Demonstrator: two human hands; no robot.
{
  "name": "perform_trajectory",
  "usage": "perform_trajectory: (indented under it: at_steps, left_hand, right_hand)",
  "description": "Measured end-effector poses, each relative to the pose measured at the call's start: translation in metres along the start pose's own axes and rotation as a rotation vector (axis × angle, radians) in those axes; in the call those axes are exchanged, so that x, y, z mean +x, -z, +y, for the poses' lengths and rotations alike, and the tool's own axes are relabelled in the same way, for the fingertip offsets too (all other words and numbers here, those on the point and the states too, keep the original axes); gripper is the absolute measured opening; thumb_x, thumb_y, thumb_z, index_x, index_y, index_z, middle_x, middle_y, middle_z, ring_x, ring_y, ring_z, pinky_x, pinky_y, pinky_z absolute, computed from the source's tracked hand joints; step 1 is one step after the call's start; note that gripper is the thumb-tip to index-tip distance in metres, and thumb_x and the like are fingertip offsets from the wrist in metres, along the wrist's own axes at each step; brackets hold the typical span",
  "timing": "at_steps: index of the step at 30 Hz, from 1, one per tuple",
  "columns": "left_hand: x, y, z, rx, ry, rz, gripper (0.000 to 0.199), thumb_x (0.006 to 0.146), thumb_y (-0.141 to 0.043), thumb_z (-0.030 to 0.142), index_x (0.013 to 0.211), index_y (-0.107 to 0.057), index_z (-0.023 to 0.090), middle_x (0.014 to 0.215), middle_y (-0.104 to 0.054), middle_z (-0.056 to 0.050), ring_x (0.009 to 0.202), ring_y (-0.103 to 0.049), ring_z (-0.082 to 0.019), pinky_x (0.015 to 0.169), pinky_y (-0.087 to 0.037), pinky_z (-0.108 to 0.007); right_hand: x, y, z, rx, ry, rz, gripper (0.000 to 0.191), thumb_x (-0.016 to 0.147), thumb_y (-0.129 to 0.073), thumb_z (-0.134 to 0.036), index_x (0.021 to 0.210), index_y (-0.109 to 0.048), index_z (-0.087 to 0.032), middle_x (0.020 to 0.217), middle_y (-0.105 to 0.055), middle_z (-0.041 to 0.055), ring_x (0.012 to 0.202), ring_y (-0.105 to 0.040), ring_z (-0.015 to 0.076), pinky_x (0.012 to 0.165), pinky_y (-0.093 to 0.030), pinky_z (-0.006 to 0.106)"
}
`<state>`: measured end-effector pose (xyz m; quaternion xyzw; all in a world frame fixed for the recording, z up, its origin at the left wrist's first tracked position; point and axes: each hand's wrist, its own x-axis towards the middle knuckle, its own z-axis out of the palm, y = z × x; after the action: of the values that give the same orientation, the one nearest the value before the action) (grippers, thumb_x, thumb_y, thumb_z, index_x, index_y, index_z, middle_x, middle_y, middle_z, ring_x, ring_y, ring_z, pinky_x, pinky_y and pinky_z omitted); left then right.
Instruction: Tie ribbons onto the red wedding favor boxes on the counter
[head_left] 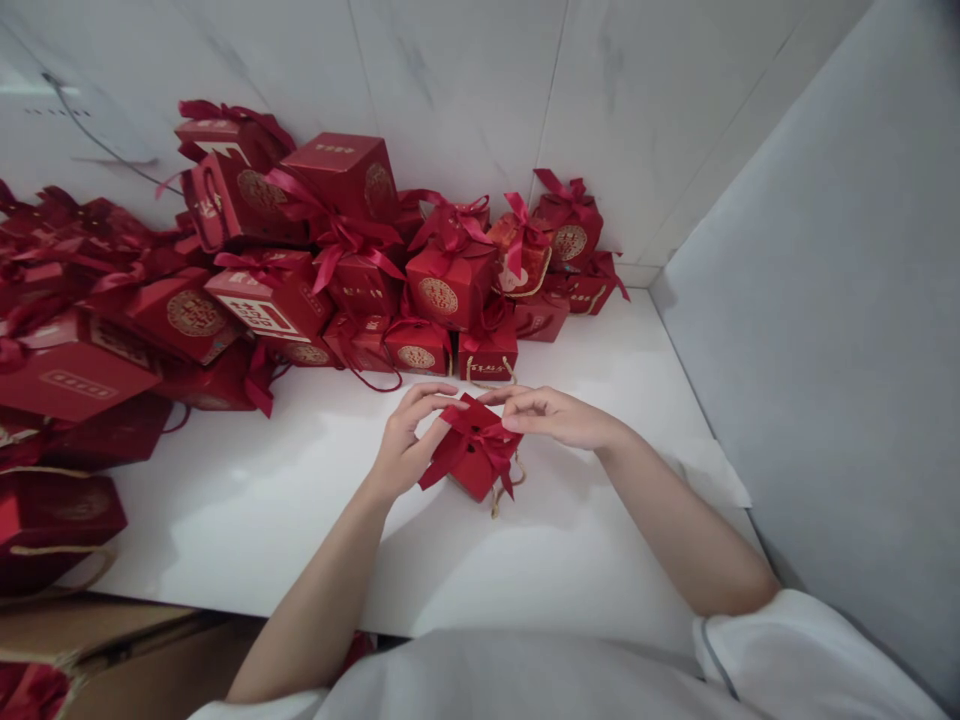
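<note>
A small red gift box (469,472) stands on the white table in front of me, its top tied with a red ribbon bow (487,436). At the box's left, my left hand (409,440) is closed on the bow's left loop, thumb against the ribbon and fingers curved over the far side. My right hand (553,416) pinches the ribbon at the right between thumb and bent fingers. A gold cord handle (517,470) hangs at the box's right side. The fingertips behind the bow are partly hidden.
Stacked red gift boxes (450,285) with ribbons and gold prints line the tiled wall (465,80) and fill the left side. A grey panel (817,270) bounds the white table (247,500) on the right. A cardboard box (157,670) sits below the front left edge.
</note>
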<state>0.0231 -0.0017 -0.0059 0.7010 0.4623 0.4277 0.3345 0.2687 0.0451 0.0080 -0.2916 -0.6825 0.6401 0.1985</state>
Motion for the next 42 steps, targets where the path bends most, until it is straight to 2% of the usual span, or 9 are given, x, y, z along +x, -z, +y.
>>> perform_trajectory:
  at_steps: [4, 8, 12, 15, 17, 20, 29, 37, 42]
  left_hand:
    - [0.001, 0.005, 0.001, -0.219, 0.113, -0.188, 0.019, 0.090, -0.057, 0.038, 0.088, -0.064, 0.020, 0.131, -0.053, -0.011, 0.116, -0.055, -0.026, 0.096, -0.047, -0.038]
    - [0.003, 0.013, -0.001, -0.263, 0.081, -0.310, 0.028, 0.085, -0.063, 0.046, 0.077, -0.061, 0.019, 0.141, -0.049, -0.012, 0.132, -0.044, -0.033, 0.110, -0.036, -0.048]
    - [0.004, 0.013, -0.006, -0.270, 0.132, -0.203, 0.045, 0.091, -0.051, 0.051, 0.063, -0.064, 0.019, 0.135, -0.056, -0.010, 0.131, -0.046, -0.032, 0.112, -0.035, -0.047]
    - [0.004, 0.009, -0.007, -0.175, 0.182, -0.131, 0.043, 0.091, -0.055, 0.043, 0.059, -0.068, 0.019, 0.130, -0.060, -0.007, 0.125, -0.052, -0.027, 0.113, -0.034, -0.042]
    - [0.003, 0.008, -0.006, -0.142, 0.194, -0.121, 0.042, 0.089, -0.061, 0.041, 0.053, -0.065, 0.019, 0.130, -0.061, -0.006, 0.119, -0.056, -0.026, 0.109, -0.037, -0.042]
    - [0.003, 0.008, -0.004, -0.093, 0.193, -0.121, 0.045, 0.086, -0.064, 0.040, 0.048, -0.058, 0.018, 0.130, -0.060, -0.005, 0.114, -0.059, -0.026, 0.103, -0.042, -0.042]
    - [0.004, 0.011, 0.000, 0.044, 0.098, -0.154, 0.048, 0.088, -0.062, 0.038, 0.045, -0.053, 0.018, 0.128, -0.063, -0.004, 0.119, -0.056, -0.026, 0.106, -0.038, -0.043]
    - [0.005, 0.020, 0.006, 0.147, 0.061, -0.216, 0.047, 0.089, -0.060, 0.037, 0.047, -0.052, 0.017, 0.131, -0.061, -0.002, 0.132, -0.045, -0.024, 0.110, -0.035, -0.040]
    - [0.007, 0.016, 0.009, 0.190, 0.061, -0.199, 0.049, 0.088, -0.061, 0.040, 0.046, -0.051, 0.017, 0.128, -0.063, -0.001, 0.126, -0.050, -0.024, 0.108, -0.036, -0.042]
  right_hand:
    - [0.000, 0.000, 0.000, -0.021, 0.003, -0.034, 0.031, 0.087, -0.064, -0.050, 0.081, -0.070, -0.020, 0.141, -0.051, 0.0088, 0.140, -0.037, 0.0248, 0.113, -0.029, 0.042]
    - [0.001, 0.000, -0.001, -0.004, -0.010, -0.002, 0.035, 0.087, -0.062, -0.053, 0.077, -0.068, -0.020, 0.137, -0.054, 0.0092, 0.140, -0.037, 0.0251, 0.114, -0.028, 0.043]
    - [0.001, -0.001, 0.000, -0.025, -0.030, 0.001, 0.037, 0.090, -0.058, -0.054, 0.076, -0.064, -0.020, 0.139, -0.052, 0.0078, 0.140, -0.036, 0.0244, 0.114, -0.028, 0.042]
    - [0.002, -0.003, 0.003, -0.040, -0.031, -0.017, 0.037, 0.090, -0.057, -0.054, 0.078, -0.064, -0.020, 0.137, -0.051, 0.0071, 0.135, -0.041, 0.0241, 0.114, -0.028, 0.041]
    - [0.003, -0.004, 0.005, -0.050, -0.024, -0.023, 0.037, 0.091, -0.056, -0.054, 0.078, -0.064, -0.020, 0.133, -0.051, 0.0071, 0.133, -0.043, 0.0239, 0.114, -0.028, 0.041]
    - [0.002, -0.005, 0.005, -0.061, -0.023, -0.020, 0.037, 0.091, -0.056, -0.053, 0.077, -0.065, -0.020, 0.131, -0.050, 0.0072, 0.135, -0.039, 0.0233, 0.114, -0.029, 0.040]
    - [0.000, -0.004, -0.003, -0.084, -0.045, -0.059, 0.037, 0.090, -0.056, -0.054, 0.077, -0.063, -0.020, 0.126, -0.050, 0.0066, 0.131, -0.042, 0.0237, 0.112, -0.030, 0.040]
    - [0.003, -0.005, 0.008, -0.054, -0.024, -0.079, 0.038, 0.091, -0.057, -0.054, 0.079, -0.065, -0.018, 0.125, -0.048, 0.0073, 0.129, -0.043, 0.0233, 0.113, -0.028, 0.038]
    - [0.005, -0.004, 0.010, -0.007, -0.056, -0.064, 0.036, 0.089, -0.060, -0.053, 0.078, -0.066, -0.018, 0.129, -0.047, 0.0070, 0.128, -0.044, 0.0235, 0.111, -0.031, 0.040]
